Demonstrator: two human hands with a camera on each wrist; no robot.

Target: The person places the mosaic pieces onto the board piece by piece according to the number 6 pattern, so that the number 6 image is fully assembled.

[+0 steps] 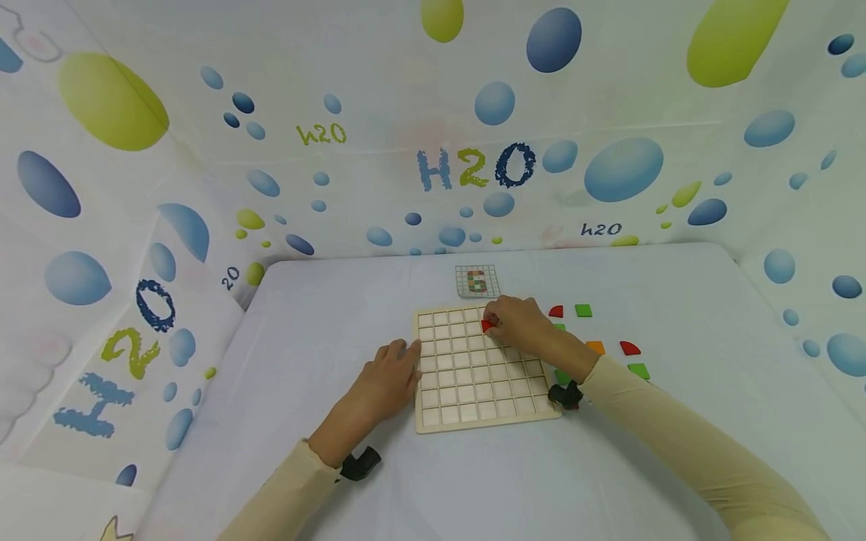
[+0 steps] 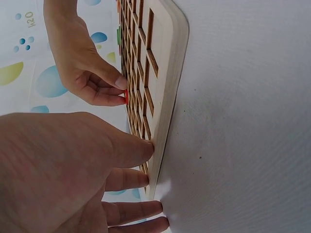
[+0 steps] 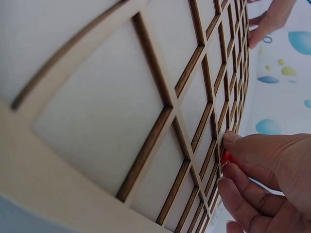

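A pale wooden board [image 1: 487, 425] with a grid of square recesses lies on the white table. Over its far part, my right hand [image 1: 519, 324] pinches a small red piece [image 1: 486, 325] between thumb and fingers. In the right wrist view the red piece [image 3: 225, 156] shows at the fingertips, close over the grid; much of it is hidden by them. My left hand [image 1: 384, 379] rests at the board's left edge. Its thumb and a finger touch the rim in the left wrist view, while the other fingers [image 2: 133, 212] reach past it, fairly straight.
Beyond the board lies a small gridded card [image 1: 476, 281] with a coloured pattern. Right of the board are loose pieces: green squares [image 1: 583, 309], red quarter-rounds [image 1: 630, 348] and an orange piece [image 1: 595, 347], some partly behind the right forearm. A patterned sheet rises behind the table.
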